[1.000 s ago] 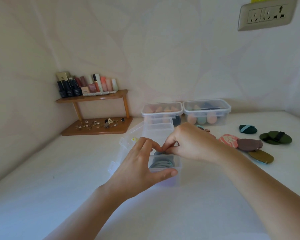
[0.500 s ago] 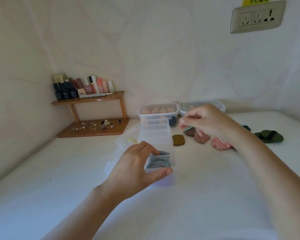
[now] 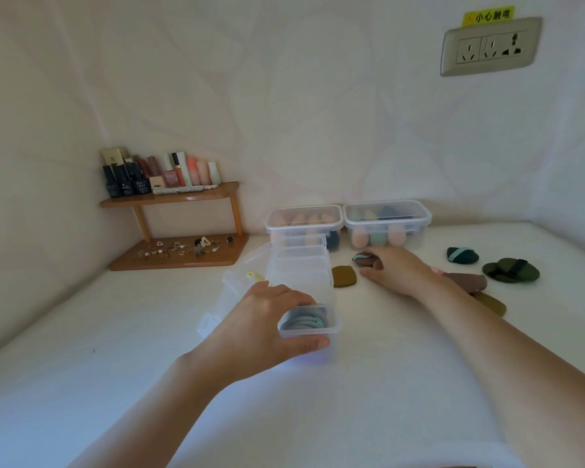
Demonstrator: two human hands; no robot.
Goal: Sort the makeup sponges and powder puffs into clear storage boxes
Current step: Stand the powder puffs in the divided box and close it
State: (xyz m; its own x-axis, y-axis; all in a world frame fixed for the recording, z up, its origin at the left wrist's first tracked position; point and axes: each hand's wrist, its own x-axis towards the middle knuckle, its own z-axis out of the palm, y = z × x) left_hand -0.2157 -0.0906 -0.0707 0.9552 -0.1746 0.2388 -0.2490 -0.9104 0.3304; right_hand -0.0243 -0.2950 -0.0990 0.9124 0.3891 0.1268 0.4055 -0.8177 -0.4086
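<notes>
Cosmetic bottles (image 3: pixel 163 173) are standing on a wooden corner shelf (image 3: pixel 183 196), jewellery (image 3: pixel 179 248) lying beneath: a home vanity corner.

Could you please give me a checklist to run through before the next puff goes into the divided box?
1. Steadying: ok, the left hand grips the near end of the divided box.
2. Next puff secured: ok, the right hand pinches the brown puff in front of the lidded boxes.
3. Puff raised off the table: cannot tell.
4. Free compartment: ok, those behind the grey-blue puffs look empty.
5. Opening clear: ok, the lid lies open on the box's left.
6. Path: ok, only the flat olive puff lies between.
</notes>
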